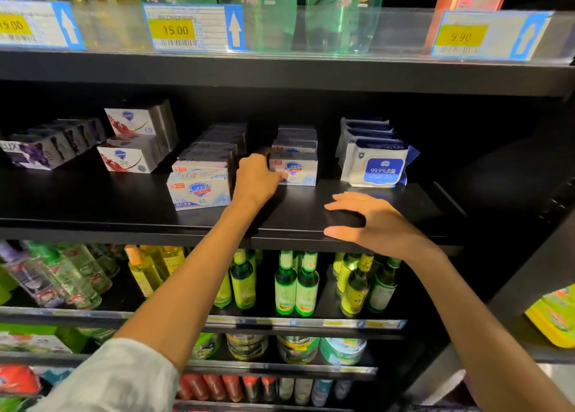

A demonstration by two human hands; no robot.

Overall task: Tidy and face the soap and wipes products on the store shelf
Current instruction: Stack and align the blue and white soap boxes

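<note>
White-and-blue cardboard soap box point(295, 168), centre frame on black shelf point(124, 200), gripped at its left end by left hand point(256, 178), fingertips hidden behind. Right hand point(370, 221) spread wide, lower right, over shelf lip. White-and-blue wipes pack point(378, 165) right; rear stock lost in shadow.

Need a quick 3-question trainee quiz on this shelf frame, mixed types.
1. True or false: the right hand grips the wipes pack.
2. Which hand holds a white Safeguard soap box? A) left B) right
3. Fill in: the purple Lux soaps sit at the shelf's far ____ end.

Key: 1 false, it hovers open above the shelf edge. 2 A, the left hand. 3 left.
</note>
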